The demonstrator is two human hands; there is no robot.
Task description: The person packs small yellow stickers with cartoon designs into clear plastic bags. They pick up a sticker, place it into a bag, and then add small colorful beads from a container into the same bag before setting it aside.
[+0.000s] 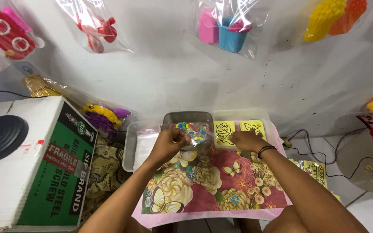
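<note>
Head view: left hand (169,144) pinches clear bag (197,144) open just in front of grey tray (188,117), beads inside within easy reach. Right hand (244,140), fingertips pressed on yellow picture card (224,133), right of tray, steadying it.

A scuffed white wall (160,82) fills the background, hung with clear plastic bags of bright toys (225,26). A large cardboard box (35,168) stands at the left, and black cables (320,151) trail over the white tiled floor (372,211) at right
</note>
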